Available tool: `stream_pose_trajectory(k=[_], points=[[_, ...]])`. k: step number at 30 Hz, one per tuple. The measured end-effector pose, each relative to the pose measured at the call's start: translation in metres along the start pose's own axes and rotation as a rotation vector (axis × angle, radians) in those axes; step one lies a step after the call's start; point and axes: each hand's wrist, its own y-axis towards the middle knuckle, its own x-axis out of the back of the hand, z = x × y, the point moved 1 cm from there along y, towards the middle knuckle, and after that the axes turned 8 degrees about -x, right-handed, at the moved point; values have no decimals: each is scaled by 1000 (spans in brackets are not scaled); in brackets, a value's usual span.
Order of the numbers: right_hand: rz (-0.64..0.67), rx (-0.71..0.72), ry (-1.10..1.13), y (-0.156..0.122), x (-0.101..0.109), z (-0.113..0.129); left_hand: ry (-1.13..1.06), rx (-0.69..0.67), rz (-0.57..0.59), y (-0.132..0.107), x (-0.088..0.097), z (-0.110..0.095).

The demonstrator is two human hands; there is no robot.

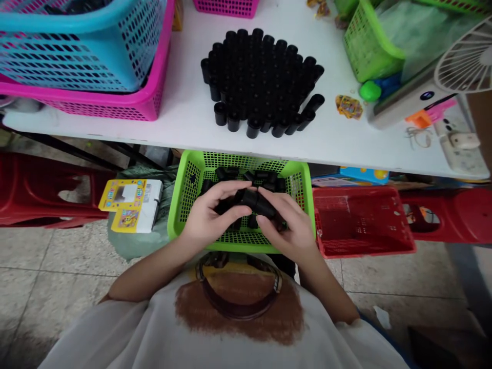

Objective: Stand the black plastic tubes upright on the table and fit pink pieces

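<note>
Over a green plastic basket (177, 205) on my lap, both hands meet around small black cylinders (249, 197). My left hand (213, 212) pinches black pieces between thumb and fingers. My right hand (290, 220) has its fingers closed on a black cylinder (265, 206) touching the ones on the left. How many pieces each hand holds is hard to tell. More loose black cylinders (263, 175) lie inside the basket. On the white table ahead stands a dense cluster of upright black cylinders (261, 77).
A blue basket (77, 61) sits in a pink basket (149, 105) at the table's left. To the right are a green basket (357, 46), a white fan (467, 59) and small yellow cards (349, 107). A red basket (326, 246) and yellow-white cards (134, 205) flank my lap.
</note>
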Motion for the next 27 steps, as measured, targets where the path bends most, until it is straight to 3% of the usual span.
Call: stream_pose_trajectory(k=[3, 5, 9, 13, 16, 19, 21, 24, 27], points=[[49, -42, -4, -2, -3, -2, 207, -122, 136, 4, 5, 0], [61, -84, 46, -2, -6, -6, 270, -131, 175, 5, 6, -3], [94, -203, 256, 2, -16, -17, 336, -106, 152, 13, 10, -19], [57, -291, 526, 8, -20, -25, 496, -122, 13, 47, 39, -26], [18, -290, 763, 11, -17, -28, 562, -175, -137, 91, 76, -4], [0, -302, 942, 11, -13, -29, 536, -119, -105, 132, 101, 30], [-4, -310, 968, 10, -12, -29, 511, -51, -78, 148, 108, 45], [-5, -304, 931, 7, -11, -29, 479, -59, -134, 148, 107, 41], [-66, -301, 863, 5, -12, -29, 445, -140, -200, 124, 95, 15]])
